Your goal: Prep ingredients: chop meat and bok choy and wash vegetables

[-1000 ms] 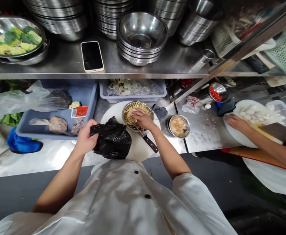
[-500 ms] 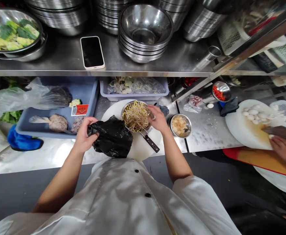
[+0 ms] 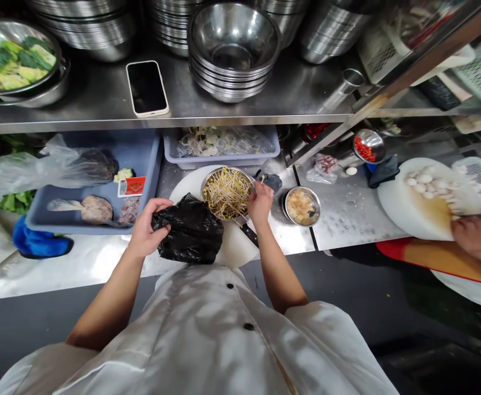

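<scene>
A black plastic bag [image 3: 193, 230] hangs from my left hand [image 3: 150, 226], whose fingers and thumb grip its left edge. Right of the bag, a steel bowl full of bean sprouts [image 3: 227, 193] sits on a round white board [image 3: 240, 247]. My right hand [image 3: 260, 203] is at the bowl's right rim, fingers pinched together with a few sprouts showing at the fingertips. Beneath the bowl's lower right side a knife's dark handle [image 3: 249, 234] sticks out, partly behind my right wrist.
A steel bowl of pale food [image 3: 301, 206] stands to the right. Blue-grey trays [image 3: 156, 181] with bagged food lie at the left and back. The steel shelf [image 3: 182, 112] bears a phone [image 3: 147, 89] and stacked bowls. A person's hand [image 3: 474, 236] is beside another white board [image 3: 388, 203].
My right hand has closed its fingers at the bowl's rim, and its forearm has swung left over part of the knife handle. The view has shifted slightly.
</scene>
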Demonstrator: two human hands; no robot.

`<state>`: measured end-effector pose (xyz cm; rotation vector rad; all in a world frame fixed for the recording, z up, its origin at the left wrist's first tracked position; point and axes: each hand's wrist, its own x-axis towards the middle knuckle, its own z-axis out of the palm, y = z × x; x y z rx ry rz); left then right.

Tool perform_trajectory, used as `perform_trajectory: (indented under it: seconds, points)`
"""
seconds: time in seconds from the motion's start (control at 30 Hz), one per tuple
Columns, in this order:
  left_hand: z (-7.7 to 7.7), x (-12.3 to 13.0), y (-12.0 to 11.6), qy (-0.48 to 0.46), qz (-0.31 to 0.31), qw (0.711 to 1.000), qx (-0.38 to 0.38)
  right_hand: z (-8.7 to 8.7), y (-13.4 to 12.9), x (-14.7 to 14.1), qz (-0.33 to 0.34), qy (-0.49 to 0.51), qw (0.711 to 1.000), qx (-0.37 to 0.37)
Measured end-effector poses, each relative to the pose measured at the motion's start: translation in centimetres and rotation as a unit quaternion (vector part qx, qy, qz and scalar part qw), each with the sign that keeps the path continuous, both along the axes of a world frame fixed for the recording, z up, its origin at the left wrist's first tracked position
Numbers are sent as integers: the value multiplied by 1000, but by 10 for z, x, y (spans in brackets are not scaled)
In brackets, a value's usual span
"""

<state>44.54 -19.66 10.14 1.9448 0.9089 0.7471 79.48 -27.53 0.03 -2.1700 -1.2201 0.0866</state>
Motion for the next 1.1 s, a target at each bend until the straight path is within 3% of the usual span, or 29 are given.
perform_trajectory:
  seconds: [0.07,0.17,0.27,0.37,0.43,0.5,0.57,0.7,0.8,0.97,1.1]
  points:
    - [0,-1,-3,-4,2,1000,2,11,5,-22,99,-38,993,-42]
    - [0,-2,-10,-18,4,1000,8,17,11,-55,274,-58,950,-139]
    - [3,-5,-17,-42,10,998,43,23,15,-70,372,-63,908,-183]
    - [11,-10,-27,-62,1,994,89,36,16,-67,350,-30,923,-159]
    - [18,-12,-33,-55,-15,993,105,47,17,-65,301,10,949,-94]
    - [23,-12,-38,-44,-31,992,117,55,22,-67,280,83,956,-37]
    - [25,-11,-42,-45,-44,989,134,58,32,-73,317,177,931,-43]
    - [25,-9,-48,-32,-51,984,167,59,60,-86,413,268,856,-157]
    - [24,-11,-52,-34,-56,978,197,70,71,-87,406,240,867,-161]
    - [24,-15,-55,-41,-23,977,209,117,57,-68,353,122,927,-40]
    - [23,-18,-56,-32,-10,980,198,164,36,-45,308,139,935,112]
